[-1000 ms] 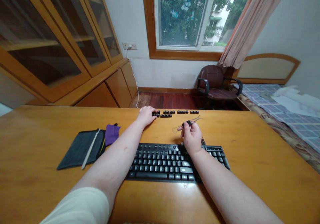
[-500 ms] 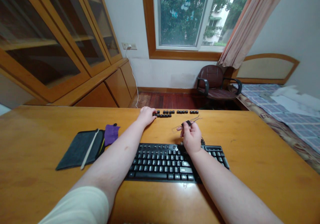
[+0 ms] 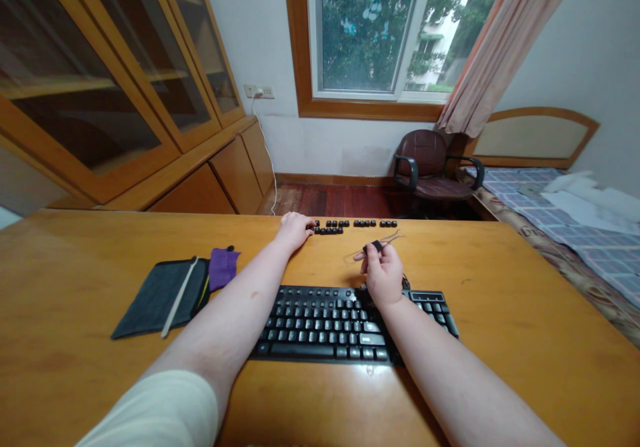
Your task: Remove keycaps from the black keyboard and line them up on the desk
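Observation:
A black keyboard (image 3: 320, 324) lies on the wooden desk (image 3: 525, 314) in front of me. Rows of loose black keycaps (image 3: 355, 224) sit near the desk's far edge. My left hand (image 3: 294, 229) reaches to the left end of those rows, its fingers curled down on the keycaps there. My right hand (image 3: 384, 272) hovers above the keyboard's top edge, pinching a small black handle of a thin wire keycap puller (image 3: 376, 247) whose wire loops stick out towards the keycaps.
A dark fabric pouch (image 3: 160, 296) with a pale stick across it and a purple cloth (image 3: 223, 267) lie left of the keyboard. Beyond the desk stand a brown chair (image 3: 431, 164), wooden cabinets (image 3: 125, 100), a window and a bed at right.
Almost nothing differs. My left hand has shifted very slightly at the left end of the keycap rows; my right hand keeps the puller in the same place.

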